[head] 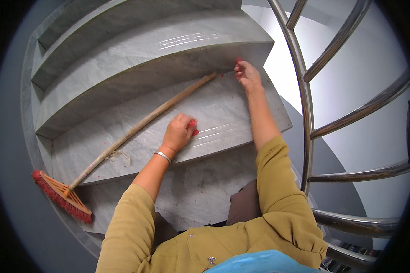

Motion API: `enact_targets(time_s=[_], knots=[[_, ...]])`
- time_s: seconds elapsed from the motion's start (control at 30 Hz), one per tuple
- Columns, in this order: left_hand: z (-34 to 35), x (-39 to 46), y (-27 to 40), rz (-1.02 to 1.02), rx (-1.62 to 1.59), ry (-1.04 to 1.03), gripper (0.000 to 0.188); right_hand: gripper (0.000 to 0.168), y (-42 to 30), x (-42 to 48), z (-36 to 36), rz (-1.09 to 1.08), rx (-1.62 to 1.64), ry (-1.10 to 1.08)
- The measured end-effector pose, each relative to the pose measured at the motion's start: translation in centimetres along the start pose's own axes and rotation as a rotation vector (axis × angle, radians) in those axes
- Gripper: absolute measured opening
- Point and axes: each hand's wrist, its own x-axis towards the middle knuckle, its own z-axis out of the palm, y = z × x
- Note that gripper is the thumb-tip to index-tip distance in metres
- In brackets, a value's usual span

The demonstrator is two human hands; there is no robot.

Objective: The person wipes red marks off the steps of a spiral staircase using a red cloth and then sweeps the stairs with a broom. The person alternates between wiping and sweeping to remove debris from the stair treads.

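Observation:
My left hand [178, 132] hovers over or rests on the grey marble stair tread [133, 116], and I cannot tell which. Small red scraps [195, 132] are pinched in its fingers. Farther up and to the right, my right hand [248, 75] reaches toward the riser [208, 59] at the back of the tread, holding a red scrap [238, 60] between thumb and fingers. Whether the scraps are paper or petals is not clear. Another red bit [222, 75] lies by the tip of the wooden broom handle [157, 111].
The broom's orange head with red bristles [61, 198] hangs past the tread's left front edge. A pale wispy scrap [121, 157] lies beside the handle. Curved stainless-steel railing [305, 99] runs along the right. More marble steps [133, 44] rise ahead.

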Motion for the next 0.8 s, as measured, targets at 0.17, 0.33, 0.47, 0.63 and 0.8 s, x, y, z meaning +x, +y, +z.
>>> enact_targets(time_s=[0.17,0.33,0.47,0.63,0.8], knots=[[0.1,0.2,0.3,-0.008,0.006,0.004,0.009,0.011,-1.4,-1.2,-2.9,-0.36,-0.357,0.305],[-0.5,-0.2,-0.1,0.004,0.018,0.054,0.022,0.014,1.8,-5.3,1.0,-0.336,-0.757,-0.16],[-0.6,-0.2,0.2,0.106,0.031,0.11,0.049,0.016,5.7,-11.5,3.4,-0.126,-1.011,-0.492],[-0.7,0.0,0.4,0.161,0.067,0.1,0.052,0.014,8.8,-13.8,3.4,0.006,-1.1,-0.621],[-0.1,-0.8,-0.9,0.142,0.146,0.027,0.041,0.015,8.1,-15.1,3.9,0.271,-1.017,-0.567]])
